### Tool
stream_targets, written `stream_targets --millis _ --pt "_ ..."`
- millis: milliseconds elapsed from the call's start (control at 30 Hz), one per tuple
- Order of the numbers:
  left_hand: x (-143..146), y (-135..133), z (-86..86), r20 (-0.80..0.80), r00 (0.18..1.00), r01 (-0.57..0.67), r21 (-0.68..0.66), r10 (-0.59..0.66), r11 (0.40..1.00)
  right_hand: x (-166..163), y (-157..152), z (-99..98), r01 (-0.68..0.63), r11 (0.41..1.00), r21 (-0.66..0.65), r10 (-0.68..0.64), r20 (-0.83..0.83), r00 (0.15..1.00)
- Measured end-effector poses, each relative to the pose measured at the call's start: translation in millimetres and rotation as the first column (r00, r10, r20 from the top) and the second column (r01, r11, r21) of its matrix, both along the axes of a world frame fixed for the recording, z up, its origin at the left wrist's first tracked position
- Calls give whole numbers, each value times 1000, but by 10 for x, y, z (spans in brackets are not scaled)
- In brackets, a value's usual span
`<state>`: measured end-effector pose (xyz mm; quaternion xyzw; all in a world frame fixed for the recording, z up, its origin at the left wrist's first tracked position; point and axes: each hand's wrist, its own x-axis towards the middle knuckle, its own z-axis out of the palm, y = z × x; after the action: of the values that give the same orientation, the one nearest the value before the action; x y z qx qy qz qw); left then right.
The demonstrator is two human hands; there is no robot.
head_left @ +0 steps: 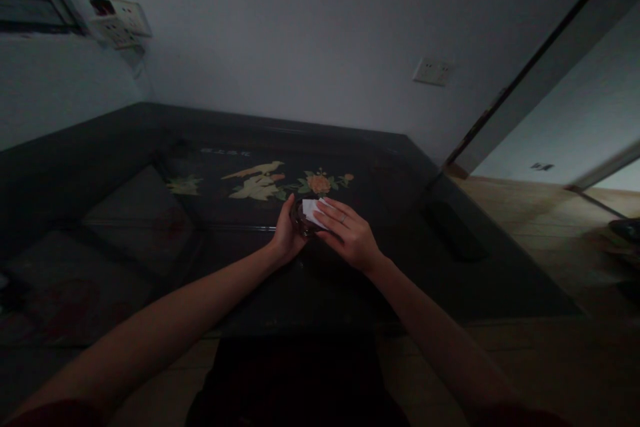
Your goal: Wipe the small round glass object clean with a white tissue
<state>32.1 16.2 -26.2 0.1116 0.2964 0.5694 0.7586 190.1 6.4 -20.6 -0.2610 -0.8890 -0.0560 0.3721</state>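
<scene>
Close above the dark table point(280, 307), my left hand point(286, 235) is wrapped round the left side of a small, dark, shiny round dish point(299, 221), which looks like glass. My right hand point(354, 237), with a ring on one finger, presses a folded white tissue point(311, 209) against the dish's top. Its fingers lie closed over the tissue. Most of the dish is covered by the tissue and my hands, so its inside and exact kind do not show.
A bird-and-flower picture point(260, 183) decorates the tabletop beyond my hands. To the right lies a long dark object point(456, 232). Wall sockets point(433, 71) sit above the table's back edge, with more sockets point(120, 23) at the left corner. The room is dim.
</scene>
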Motion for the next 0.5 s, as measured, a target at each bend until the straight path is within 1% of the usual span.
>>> stream_targets --millis 133,233,400,500 --pt "-18 15 -1 1 1000 5 26 -5 1000 35 27 35 -58 997 -43 56 -33 998" --pt "-31 29 -23 -26 1000 13 64 -11 998 68 33 67 -75 996 -55 72 -55 996" --pt "-37 36 -44 -42 999 8 76 -5 997 98 27 84 -72 994 -77 75 34 997" --pt "-35 33 -37 -52 999 1 57 2 998 97 30 77 -75 994 -82 77 31 997"
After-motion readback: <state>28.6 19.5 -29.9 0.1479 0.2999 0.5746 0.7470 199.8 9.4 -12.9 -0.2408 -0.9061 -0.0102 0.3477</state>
